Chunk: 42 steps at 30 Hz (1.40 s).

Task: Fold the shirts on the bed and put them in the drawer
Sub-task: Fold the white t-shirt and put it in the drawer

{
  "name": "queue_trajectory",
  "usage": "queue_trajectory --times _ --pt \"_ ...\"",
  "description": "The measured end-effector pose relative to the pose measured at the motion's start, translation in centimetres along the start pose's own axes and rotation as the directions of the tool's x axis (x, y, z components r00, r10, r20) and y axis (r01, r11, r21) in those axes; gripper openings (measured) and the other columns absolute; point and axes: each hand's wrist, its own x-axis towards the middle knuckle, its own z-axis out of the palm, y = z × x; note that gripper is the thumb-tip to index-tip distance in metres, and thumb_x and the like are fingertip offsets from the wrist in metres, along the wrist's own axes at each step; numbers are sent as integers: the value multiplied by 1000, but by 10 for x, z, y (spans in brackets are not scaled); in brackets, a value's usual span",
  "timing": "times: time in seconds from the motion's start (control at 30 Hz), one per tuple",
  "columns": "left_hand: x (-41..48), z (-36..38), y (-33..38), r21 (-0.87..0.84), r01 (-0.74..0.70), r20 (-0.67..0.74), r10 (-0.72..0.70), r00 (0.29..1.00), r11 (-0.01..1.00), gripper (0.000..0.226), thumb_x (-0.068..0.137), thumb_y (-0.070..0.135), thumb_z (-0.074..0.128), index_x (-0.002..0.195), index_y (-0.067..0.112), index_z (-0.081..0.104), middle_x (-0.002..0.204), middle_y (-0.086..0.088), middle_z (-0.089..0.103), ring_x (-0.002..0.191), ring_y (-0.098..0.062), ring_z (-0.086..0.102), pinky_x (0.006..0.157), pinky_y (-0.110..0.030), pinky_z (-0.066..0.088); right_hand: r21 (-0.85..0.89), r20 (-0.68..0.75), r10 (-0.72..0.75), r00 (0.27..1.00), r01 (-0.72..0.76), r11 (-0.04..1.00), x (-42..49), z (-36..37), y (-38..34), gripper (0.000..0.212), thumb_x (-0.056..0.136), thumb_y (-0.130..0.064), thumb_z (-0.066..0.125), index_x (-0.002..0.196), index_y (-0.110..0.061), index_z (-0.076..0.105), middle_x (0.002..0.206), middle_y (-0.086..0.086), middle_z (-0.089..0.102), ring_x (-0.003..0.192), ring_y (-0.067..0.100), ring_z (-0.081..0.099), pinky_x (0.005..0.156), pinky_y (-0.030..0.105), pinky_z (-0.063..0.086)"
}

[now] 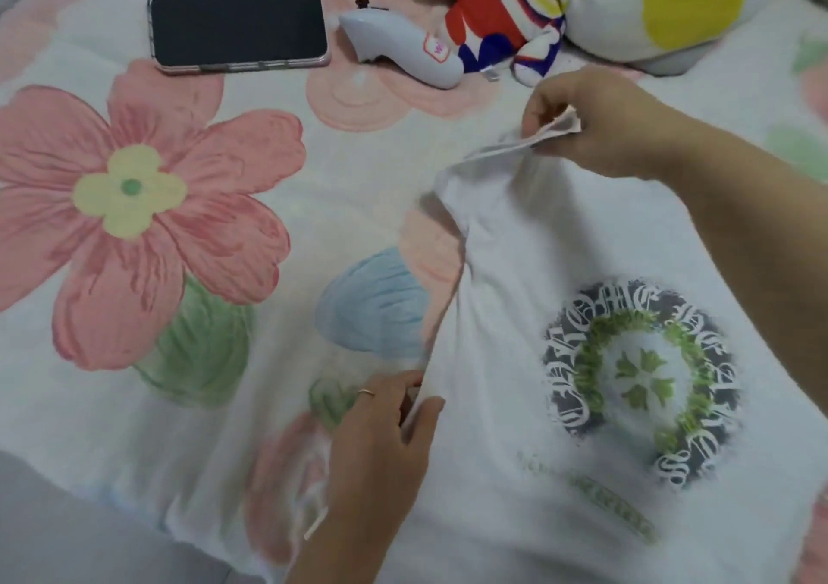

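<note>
A white printed shirt [560,270] is laid on the bed [134,404] toward 4 o'clock. The right hand [596,122], forearm entering from 3 o'clock, is closed in a pinch on a raised corner of the shirt at 1 o'clock. The left hand [385,431], at 6 o'clock, is curled around the shirt's left edge. A phone [237,27] is noted at 11 o'clock and a white controller [403,50] at 12.
</note>
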Motion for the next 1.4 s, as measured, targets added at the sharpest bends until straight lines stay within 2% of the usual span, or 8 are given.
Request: queue_trajectory --times 0.2,0.4,0.6,0.77,0.9,1.03,1.23,1.4 --pt "-36 16 48 100 -362 274 324 905 927 28 74 30 49 100 26 58 66 1 62 40 -15 54 33 -19 40 -64 12 221 975 -220 973 -124 -28 71 43 59 29 49 76 -7 66 102 26 55 94 39 56 67 8 37" --pt "-72 58 75 449 -342 712 -100 695 826 58 94 43 42 143 23 20 102 -10 41 110 -24 51 57 -29 34 -136 1 647 762 -641 755 -197 2 120 42 75 15 45 101 -9 65 129 19 42 121 34 41 95 35 35" --pt "-85 59 49 369 -353 468 156 870 859 47 89 40 34 106 17 71 101 -13 68 92 -32 65 73 -34 52 34 -416 630 656 -681 732 -194 43 81 43 82 -8 50 125 -12 51 132 19 41 119 39 41 94 49 38" --pt "-94 69 -2 464 -477 487 235 841 747 52 96 44 15 135 25 44 146 -10 39 140 -28 16 109 -40 14 497 -189 949 251 -809 313 -180 69 82 76 85 -37 58 143 -24 10 142 17 23 123 38 37 98 46 35" --pt "-100 67 -16 465 -482 488 239 839 742 50 95 47 17 134 24 38 144 -11 37 132 -29 30 108 -42 20 673 -276 918 283 -626 395 -188 75 101 57 89 -11 52 138 -22 25 138 12 40 95 23 57 80 28 45" --pt "-107 62 -13 480 -470 467 238 852 741 57 92 55 13 134 26 38 143 -11 38 132 -29 29 104 -44 22 403 -450 868 211 -819 409 -191 63 112 58 88 -25 56 139 -18 30 137 15 34 123 30 38 98 32 30" --pt "-65 86 19 499 -501 373 347 861 707 54 95 46 20 141 22 35 149 -6 27 139 -30 20 112 -46 2 43 -347 467 814 -483 875 -148 103 49 57 96 -40 26 146 -12 25 154 17 15 143 32 11 114 39 10" --pt "-65 95 -10 526 -549 438 346 830 649 56 90 47 29 141 25 32 149 -9 26 140 -28 18 112 -45 7 -118 -285 454 844 -501 857 -127 133 85 57 95 -50 15 148 -32 1 158 -1 -2 145 20 -3 114 40 -7"
